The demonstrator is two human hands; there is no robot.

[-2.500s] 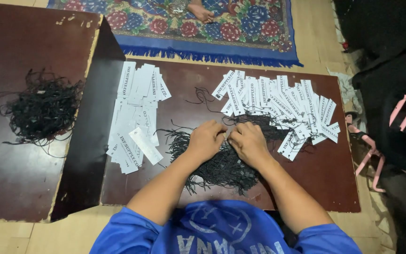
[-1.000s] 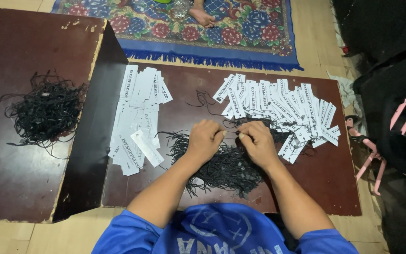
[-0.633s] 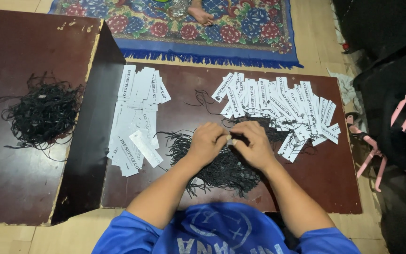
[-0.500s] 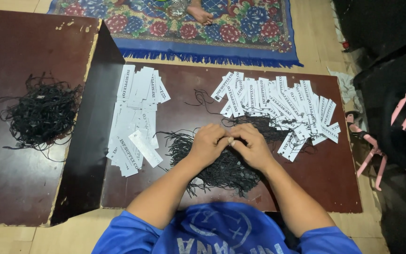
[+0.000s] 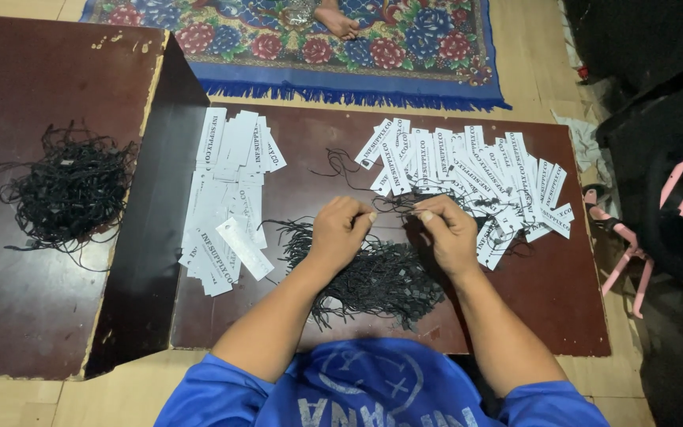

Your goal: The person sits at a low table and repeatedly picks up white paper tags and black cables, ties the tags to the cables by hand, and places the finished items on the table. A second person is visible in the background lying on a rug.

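Left hand point(image 5: 341, 232): fingers curled, thumb and forefinger pinched on a thin black string point(image 5: 395, 207) above the desk
Right hand point(image 5: 446, 231): likewise pinched on the same string, which runs taut between the two hands
String pile point(image 5: 373, 273): loose tangle of black cords, fine and wiry, lying on the desk just under both hands
Desk point(image 5: 547, 300): low, dark red-brown board, glossy and scuffed
Right tags point(image 5: 476, 170): white paper strips with dark print, fanned in overlapping rows beyond the right hand
Left tags point(image 5: 231, 198): the same narrow white strips, heaped in a rough column (one lies askew at the near end)
Second board point(image 5: 25, 316): similar dark surface to the left, chipped at its edge, set higher
Far tangle point(image 5: 69, 190): black cords bunched on that board
Rug point(image 5: 373, 55): blue, floral, fringed, on the pale floor behind the desk
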